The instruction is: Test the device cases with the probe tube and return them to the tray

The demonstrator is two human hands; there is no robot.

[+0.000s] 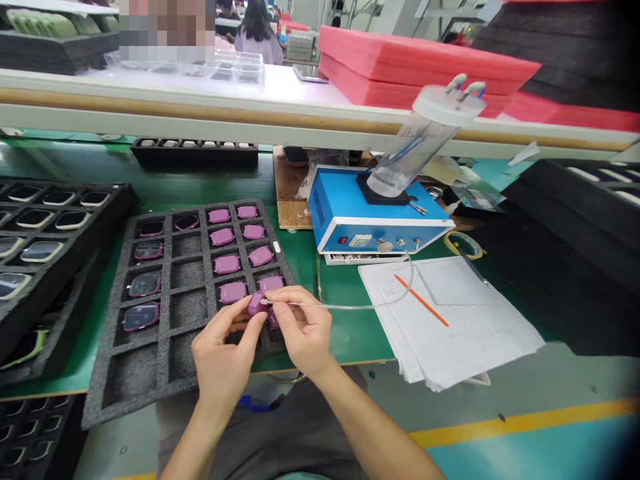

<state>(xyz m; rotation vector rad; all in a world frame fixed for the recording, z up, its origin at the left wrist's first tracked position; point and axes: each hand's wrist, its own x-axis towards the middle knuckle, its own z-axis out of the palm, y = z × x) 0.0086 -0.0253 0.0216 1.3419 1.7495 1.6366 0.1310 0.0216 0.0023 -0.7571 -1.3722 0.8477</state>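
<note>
My left hand (225,347) pinches a small purple watch case (257,303) above the near right part of a grey foam tray (135,380). A thin clear tube (345,307) ends in a tip that my right hand (305,330) holds against the case. The tube runs right and up to a blue box-shaped machine (375,213). Purple cases (227,265) fill much of the tray's two right columns. Dark-faced purple watches (145,284) lie in the left column, and one more sits at the top of the second column. Lower cells of that column hold nothing.
Black trays of light-framed watches (43,251) stand at the left. A clear cylinder (410,150) leans on the machine. Papers (450,327) with an orange stick (421,300) lie right, beside tape (465,245) and black foam (575,267). Red foam (420,63) and people are beyond the shelf.
</note>
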